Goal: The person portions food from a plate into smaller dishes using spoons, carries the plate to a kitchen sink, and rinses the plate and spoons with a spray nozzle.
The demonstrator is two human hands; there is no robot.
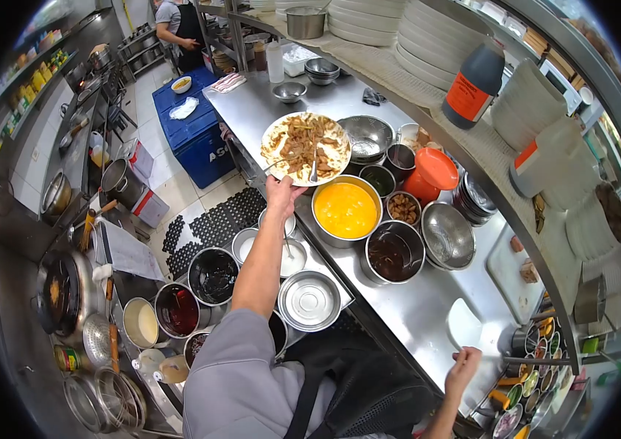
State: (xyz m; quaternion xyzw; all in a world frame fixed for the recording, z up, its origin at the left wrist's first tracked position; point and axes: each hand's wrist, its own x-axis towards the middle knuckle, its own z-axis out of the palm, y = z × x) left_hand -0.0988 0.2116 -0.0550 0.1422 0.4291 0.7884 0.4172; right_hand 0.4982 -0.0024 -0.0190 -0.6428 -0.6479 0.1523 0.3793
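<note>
My left hand (pixel 282 194) grips the near rim of a white plate (pixel 270 137), its arm stretched forward over the counter edge. On the plate lie brown strips of food (pixel 303 140) in smeared sauce, with a metal spoon (pixel 314 167) resting among them. Close beside the plate stands a metal pot of bright yellow liquid (pixel 345 211). Down at the right, my right hand (pixel 463 369) has its fingers curled in, with nothing showing in them. Just past its fingertips is a smooth white dish-like piece (pixel 464 324).
Pots of dark sauce (pixel 392 252) and metal bowls (pixel 448 235) crowd the steel counter (pixel 398 296). Overhead runs a shelf with stacked plates (pixel 435 44) and a dark bottle (pixel 473 84). A blue bin (pixel 190 132) stands beyond the floor mat (pixel 212 227). Farther off is another person (pixel 179 33).
</note>
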